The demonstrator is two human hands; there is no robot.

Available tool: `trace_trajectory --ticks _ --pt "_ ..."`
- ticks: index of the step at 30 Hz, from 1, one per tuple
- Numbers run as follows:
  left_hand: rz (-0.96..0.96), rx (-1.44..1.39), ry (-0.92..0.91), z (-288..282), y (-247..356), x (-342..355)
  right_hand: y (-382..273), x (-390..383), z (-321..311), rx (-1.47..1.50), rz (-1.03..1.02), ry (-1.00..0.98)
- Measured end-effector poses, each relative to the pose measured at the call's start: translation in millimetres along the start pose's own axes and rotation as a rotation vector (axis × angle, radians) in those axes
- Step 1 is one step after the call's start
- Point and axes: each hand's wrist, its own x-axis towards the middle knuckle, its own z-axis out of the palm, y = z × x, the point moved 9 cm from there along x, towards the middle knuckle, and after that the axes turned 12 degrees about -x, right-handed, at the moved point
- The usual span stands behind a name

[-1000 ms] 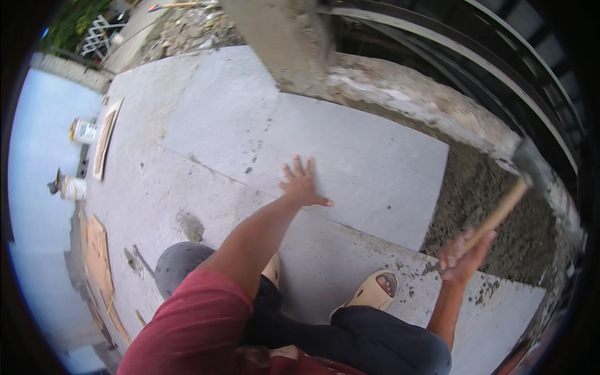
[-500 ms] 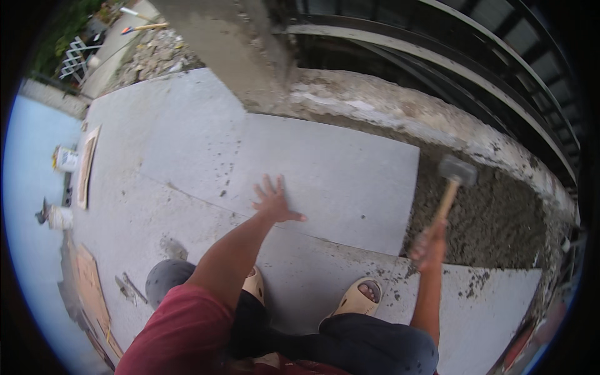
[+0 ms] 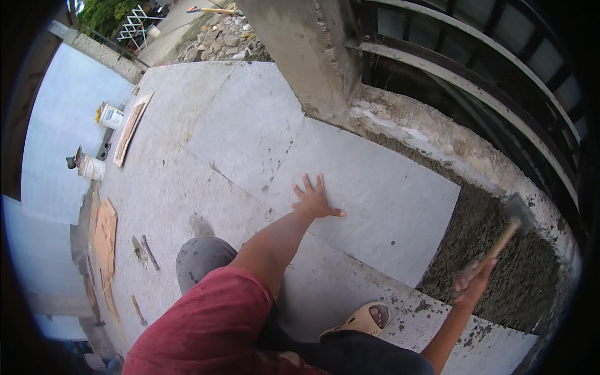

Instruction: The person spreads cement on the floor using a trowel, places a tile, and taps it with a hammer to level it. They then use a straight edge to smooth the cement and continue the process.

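One large grey floor tile [image 3: 381, 200] is seen at the centre of the frame, and the left hand [image 3: 314, 201] is laid flat on its lower left edge with the fingers spread apart. One hammer [image 3: 500, 240], with a wooden handle and a grey head, is held at the right of the frame; the right hand [image 3: 472, 284] is clamped around the lower end of the handle. A bed of wet grey mortar [image 3: 500, 275] is seen below the hammer, just beside the tile's right edge. One sandalled foot [image 3: 362, 320] is visible at the lower centre. Two white buckets [image 3: 100, 140] are counted at the upper left, and two hand tools [image 3: 145, 250] lie at the left.
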Motion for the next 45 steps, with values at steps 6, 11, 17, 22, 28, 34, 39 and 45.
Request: trace_trajectory --ticks 6,11,17,22,28,34,39,45 --pt "0.01 0.058 0.018 4.2 1.2 20.3 -85.4 -1.5 -46.0 0.231 -0.529 0.352" --pt "0.03 0.086 0.038 1.2 4.4 32.1 56.9 31.8 -43.4 -0.162 -0.067 0.144" --pt "0.009 0.078 0.037 2.8 -12.1 29.0 -95.4 -12.4 -22.8 0.061 -0.348 0.256" --pt "0.034 0.062 0.043 4.1 5.5 26.1 10.3 21.5 -43.9 0.209 -0.275 0.557" --pt "-0.009 0.061 0.047 -1.3 -6.0 19.8 -48.2 2.1 -7.9 -0.018 -0.136 0.043" --pt "0.064 0.053 0.059 8.6 9.3 34.3 -33.0 30.3 -72.2 0.026 -0.489 0.477" --pt "-0.029 0.028 0.009 -19.2 9.6 1.7 60.2 17.7 -16.5 -0.306 0.258 0.065" --pt "0.058 0.001 0.072 -22.2 30.4 10.1 25.3 -11.8 -29.5 -0.692 -0.097 0.227"
